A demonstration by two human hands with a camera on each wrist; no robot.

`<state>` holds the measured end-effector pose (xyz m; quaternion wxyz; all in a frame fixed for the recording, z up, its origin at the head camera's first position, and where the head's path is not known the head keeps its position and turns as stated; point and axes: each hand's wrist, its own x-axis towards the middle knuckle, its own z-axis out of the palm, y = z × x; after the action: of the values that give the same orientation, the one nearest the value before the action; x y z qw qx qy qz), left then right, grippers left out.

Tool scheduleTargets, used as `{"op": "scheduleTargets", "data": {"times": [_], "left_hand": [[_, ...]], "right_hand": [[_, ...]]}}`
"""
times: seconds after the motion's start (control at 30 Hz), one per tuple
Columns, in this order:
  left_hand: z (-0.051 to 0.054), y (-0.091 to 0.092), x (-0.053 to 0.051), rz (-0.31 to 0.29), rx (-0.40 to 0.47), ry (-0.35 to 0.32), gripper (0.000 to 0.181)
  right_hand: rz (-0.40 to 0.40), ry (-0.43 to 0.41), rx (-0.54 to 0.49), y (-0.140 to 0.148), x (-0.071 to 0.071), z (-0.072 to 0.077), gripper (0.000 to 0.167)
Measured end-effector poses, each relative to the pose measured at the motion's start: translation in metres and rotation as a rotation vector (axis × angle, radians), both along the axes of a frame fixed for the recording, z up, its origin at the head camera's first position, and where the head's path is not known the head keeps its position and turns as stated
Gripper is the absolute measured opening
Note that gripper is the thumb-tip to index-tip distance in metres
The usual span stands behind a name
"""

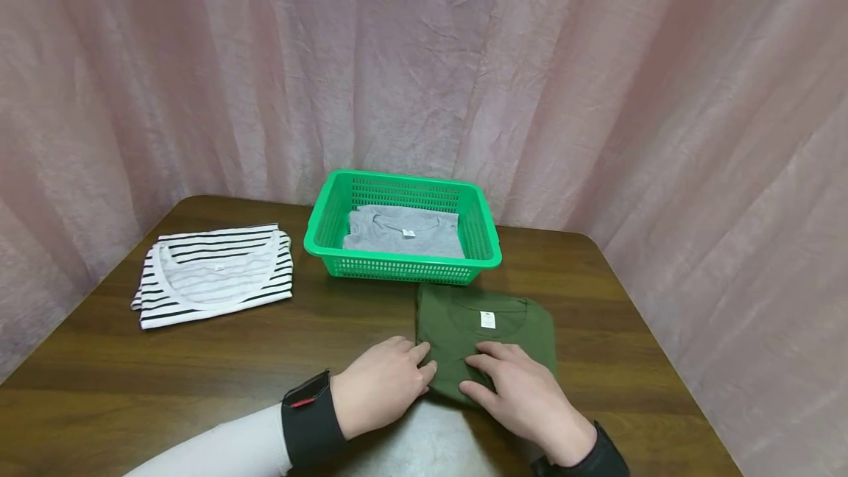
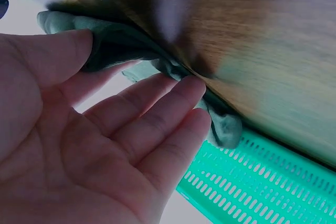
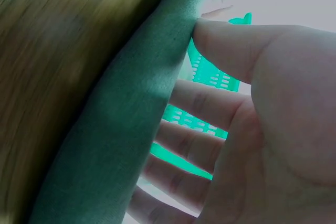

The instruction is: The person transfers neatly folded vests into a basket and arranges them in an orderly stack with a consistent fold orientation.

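A folded dark green shirt (image 1: 457, 322) with a white neck label lies on the table in front of the basket. At its left edge my left hand (image 1: 379, 387) touches the cloth; the left wrist view shows the fingers (image 2: 173, 103) reaching along the fabric edge, thumb against a fold. My right hand (image 1: 523, 396) rests on the shirt's front part, fingers spread; in the right wrist view the fingertips of the hand (image 3: 252, 124) meet the top of the green cloth (image 3: 121, 108).
Behind the shirt stands a green basket (image 1: 404, 268) holding a folded grey shirt (image 1: 384, 235). A striped black-and-white shirt (image 1: 218, 271) lies folded on the left of the wooden table (image 1: 318, 330). A pink curtain (image 1: 411, 65) hangs behind.
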<state>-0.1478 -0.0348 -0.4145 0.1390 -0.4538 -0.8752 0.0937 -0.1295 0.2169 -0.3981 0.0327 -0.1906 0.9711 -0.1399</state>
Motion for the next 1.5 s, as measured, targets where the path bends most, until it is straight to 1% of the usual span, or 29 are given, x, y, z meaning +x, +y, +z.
{"op": "scheduleTargets", "data": {"times": [0.17,0.33,0.6,0.9,1.03,1.17,1.27,1.3,1.4,1.5], "left_hand": [[0.000,-0.009,0.003,-0.003,0.006,0.020,0.029],[0.001,-0.017,0.006,-0.010,0.024,0.040,0.028],[0.002,-0.030,0.010,0.003,0.050,0.026,0.027],[0.008,-0.038,0.013,0.008,0.047,0.000,0.028],[0.010,-0.041,0.013,0.019,0.033,-0.040,0.028],[0.013,-0.044,0.011,0.043,0.045,-0.152,0.034],[0.015,-0.047,0.008,0.062,0.111,-0.243,0.036],[0.015,-0.048,0.007,0.065,0.138,-0.261,0.036],[0.015,-0.049,0.002,0.071,0.231,-0.291,0.034],[0.013,-0.048,-0.005,0.093,0.316,-0.309,0.031]], "right_hand": [[0.030,-0.003,-0.001,-0.006,-0.001,0.000,0.043],[0.068,0.023,-0.001,-0.012,0.000,0.001,0.044],[0.117,0.074,0.019,-0.022,-0.001,0.001,0.044],[0.148,0.072,0.029,-0.029,-0.002,0.000,0.045],[0.157,0.082,0.029,-0.031,-0.002,0.000,0.044],[0.163,0.072,0.026,-0.031,-0.003,0.001,0.044],[0.160,0.038,0.004,-0.029,-0.006,0.002,0.044],[0.154,0.022,-0.012,-0.028,-0.006,0.003,0.044],[0.127,-0.004,-0.071,-0.023,-0.009,0.006,0.042],[0.078,0.002,-0.118,-0.017,-0.014,0.008,0.037]]}}
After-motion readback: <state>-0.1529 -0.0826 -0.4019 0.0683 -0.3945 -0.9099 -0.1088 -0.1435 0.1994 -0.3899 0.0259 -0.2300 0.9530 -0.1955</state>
